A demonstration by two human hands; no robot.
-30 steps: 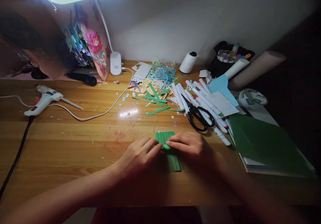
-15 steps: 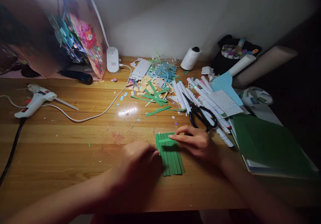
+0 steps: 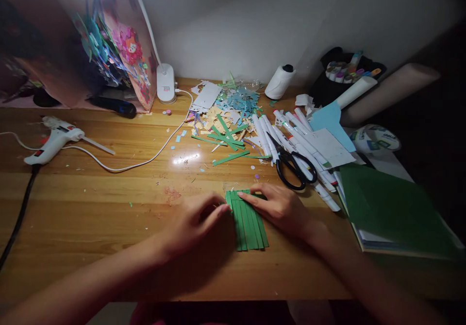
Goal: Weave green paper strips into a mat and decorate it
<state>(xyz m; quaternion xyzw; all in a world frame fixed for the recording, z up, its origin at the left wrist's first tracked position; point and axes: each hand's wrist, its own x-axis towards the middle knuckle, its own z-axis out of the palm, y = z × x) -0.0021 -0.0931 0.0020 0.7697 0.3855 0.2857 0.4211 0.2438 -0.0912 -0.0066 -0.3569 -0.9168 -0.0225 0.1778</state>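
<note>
Several green paper strips [image 3: 249, 230] lie side by side on the wooden desk, forming a small panel. A short green cross strip [image 3: 240, 198] lies across their upper part. My right hand [image 3: 282, 208] rests at the panel's upper right, its index finger stretched out and pressing on the cross strip. At the left edge, my left hand [image 3: 198, 220] has thumb and index finger drawn together in a pinch on the paper's edge. Its other fingers are mostly hidden behind the thumb and palm.
Black-handled scissors [image 3: 291, 164] lie on white markers [image 3: 320, 196] at the right. Paper scraps [image 3: 233, 111] are piled at the back. A glue gun [image 3: 54, 140] lies at the left. Green sheets [image 3: 393, 208] are stacked at the right, near a tape roll [image 3: 376, 139].
My left hand has risen slightly along the panel's left edge, thumb and finger now at its upper part. My right index finger has slid left along the cross strip, which sits higher.
</note>
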